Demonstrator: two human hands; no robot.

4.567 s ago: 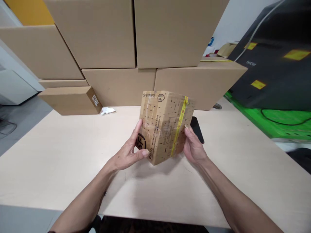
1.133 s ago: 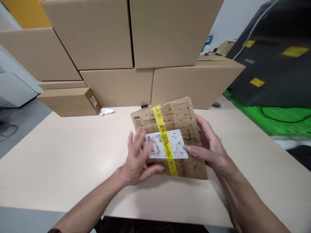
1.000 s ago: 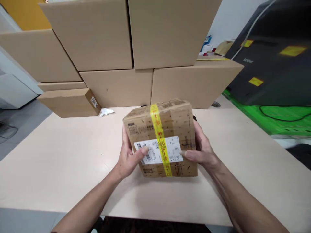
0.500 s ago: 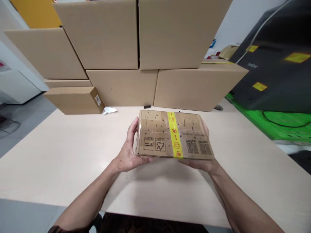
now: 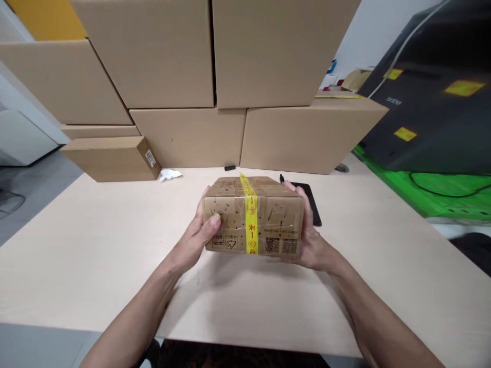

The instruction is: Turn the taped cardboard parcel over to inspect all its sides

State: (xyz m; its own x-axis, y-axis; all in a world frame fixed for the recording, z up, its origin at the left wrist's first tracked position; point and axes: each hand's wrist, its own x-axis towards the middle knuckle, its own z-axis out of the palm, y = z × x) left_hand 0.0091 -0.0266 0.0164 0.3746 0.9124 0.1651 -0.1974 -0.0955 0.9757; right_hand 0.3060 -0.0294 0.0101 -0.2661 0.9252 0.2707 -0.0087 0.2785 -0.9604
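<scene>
Between my two hands is a small cardboard box bound with a yellow tape strip that carries red print. Its near side shows dark specks, printed symbols and two square codes, and part of its top is visible. My left hand grips the left end, thumb on the near face. Around the right end my right hand is closed, its fingers along the far edge. A shadow falls on the table below the box, which looks held just above the surface. Behind my right hand lies a flat black object, partly hidden.
Large cardboard boxes are stacked along the back of the pale table. A smaller long box, a crumpled white tissue and a small black piece lie before them. A dark machine stands at right.
Both hands have tipped the box, so its top now shows along with the near side. The box has shifted left, and the flat black object behind it has come into view.
</scene>
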